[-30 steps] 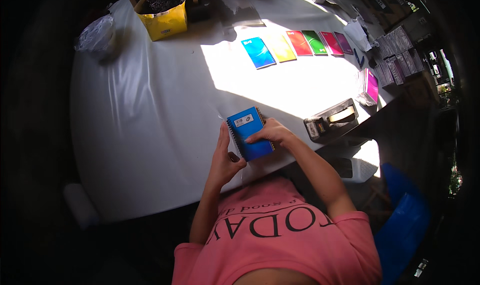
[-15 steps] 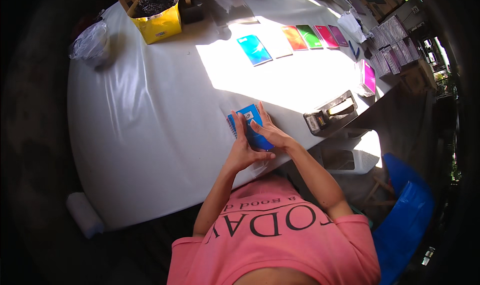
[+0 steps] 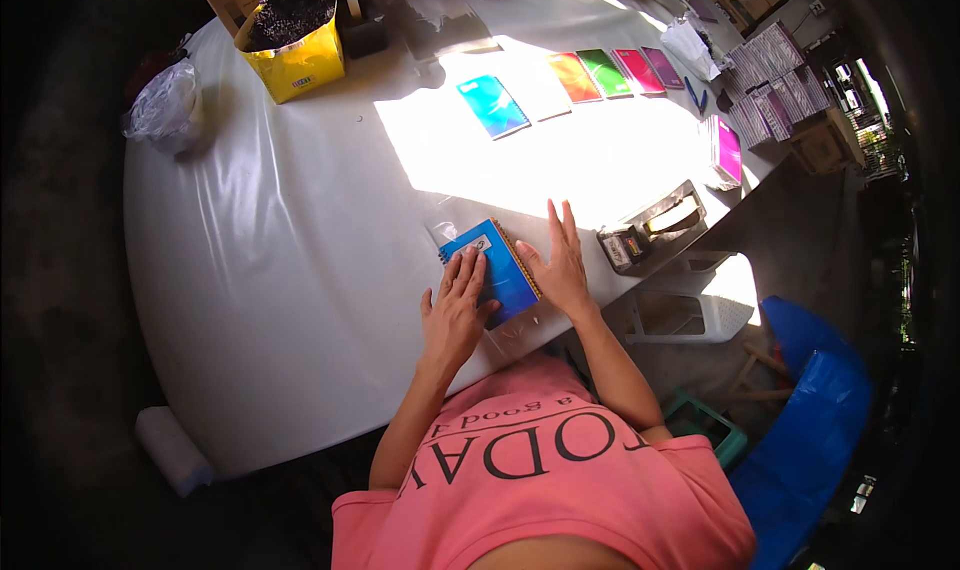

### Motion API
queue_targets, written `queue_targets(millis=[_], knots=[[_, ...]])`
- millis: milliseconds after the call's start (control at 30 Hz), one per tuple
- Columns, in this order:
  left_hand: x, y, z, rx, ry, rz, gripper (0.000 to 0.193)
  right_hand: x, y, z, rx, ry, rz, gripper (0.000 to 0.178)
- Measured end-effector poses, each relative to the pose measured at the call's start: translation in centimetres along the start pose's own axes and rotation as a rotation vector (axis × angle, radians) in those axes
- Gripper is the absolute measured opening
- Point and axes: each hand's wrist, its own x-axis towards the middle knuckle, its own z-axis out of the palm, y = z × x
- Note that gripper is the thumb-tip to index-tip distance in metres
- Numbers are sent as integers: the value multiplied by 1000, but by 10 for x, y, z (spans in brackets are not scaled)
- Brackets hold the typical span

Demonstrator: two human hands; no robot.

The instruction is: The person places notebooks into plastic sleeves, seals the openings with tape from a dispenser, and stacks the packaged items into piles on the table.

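A blue spiral notebook [image 3: 512,288] with a small white label lies tilted near the table's front edge, apparently on top of one or more others, since a yellowish spiral edge shows along its right side. My left hand [image 3: 455,315] rests flat on its left part with the fingers stretched out. Beside its right edge, my right hand [image 3: 562,275] stands open, fingers pointing away from me, thumb close to the spiral edge. Clear plastic film [image 3: 516,338] pokes out around the notebook; how far it runs underneath is hidden.
A tape dispenser [image 3: 650,232] sits to the right. Farther back lie a light blue notebook [image 3: 493,107] and several coloured ones in a row, plus a magenta stack [image 3: 726,154]. At the far left are a yellow container [image 3: 297,62] and a plastic bag [image 3: 165,110].
Both hands were close together over the notebook. Now the right hand has moved off to its right side, and the left has flattened onto the cover.
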Motion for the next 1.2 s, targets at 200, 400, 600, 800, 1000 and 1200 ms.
queue_targets(millis=[200,400,600,800,1000,1200], knots=[[1,6,-9,-47,-34,-35,70,11,36,-22,-126,-20,382,79],[5,21,-16,-119,12,-6,79,-20,-15,-20,222,-351,-85,52],[11,14,3,-81,62,112,80,-40,-39,-17,17,-531,-211,63],[13,5,-5,-238,156,215,74,0,-10,-50,705,-762,-95,61],[17,-6,-3,-305,74,189,80,40,-51,-33,3,-645,-799,68],[2,-16,3,-87,157,24,83,75,-26,-20,86,-837,-696,46]])
